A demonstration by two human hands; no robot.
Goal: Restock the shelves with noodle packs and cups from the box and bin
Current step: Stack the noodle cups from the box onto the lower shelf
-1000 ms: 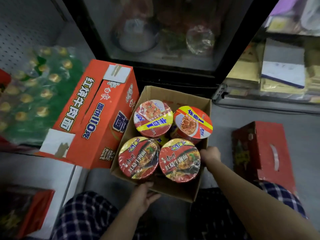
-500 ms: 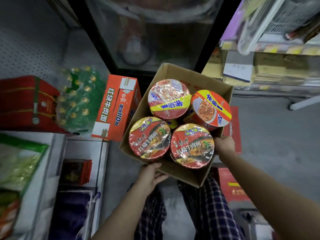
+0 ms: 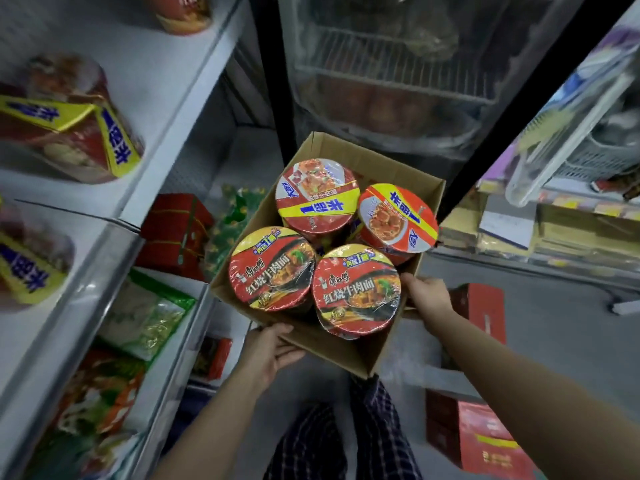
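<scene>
Fingers [image 3: 277, 355] of both hands grip the tilted box [image 3: 346, 351], cups [image 3: 273, 268] lids-up

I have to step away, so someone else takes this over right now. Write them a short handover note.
Left hand: supports the cardboard box at its near-left wall, fingers underneath.
Right hand: grips the box's right wall.
In the box: four noodle cups, two dark-lidded nearest, two yellow-banded behind.
Shelves to the left already carry some similar yellow-banded cups.
Done: box is held up beside the shelves.
Left: move all four cups onto the shelves. No bin is in view.
</scene>
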